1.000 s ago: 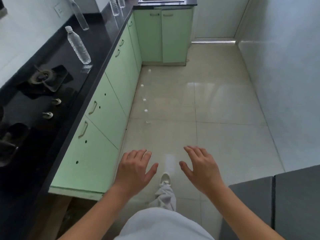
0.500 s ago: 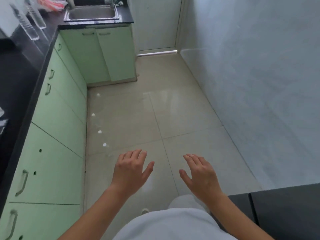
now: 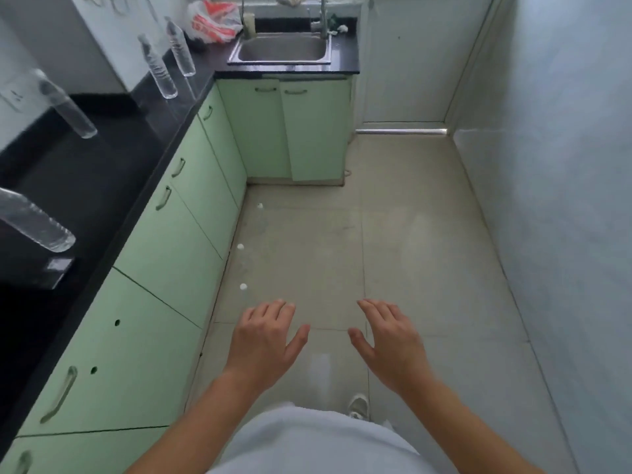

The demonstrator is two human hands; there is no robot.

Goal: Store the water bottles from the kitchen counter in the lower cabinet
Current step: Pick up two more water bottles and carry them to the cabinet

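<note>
Several clear plastic water bottles stand on the black counter at the left: one nearest me, one further back, and two close together near the corner. Below the counter runs a row of shut light-green cabinet doors with metal handles. My left hand and my right hand hover side by side over the floor, palms down, fingers spread, holding nothing. Both are well away from the bottles and the cabinet handles.
A steel sink sits in the far counter, with a red-and-white plastic bag beside it. Small white caps lie on the tiled floor along the cabinet base. A pale wall closes the right side.
The view has swung back left and moved forward along the counter, so the bottles and sink are closer. Both hands keep the same open, hovering pose.
</note>
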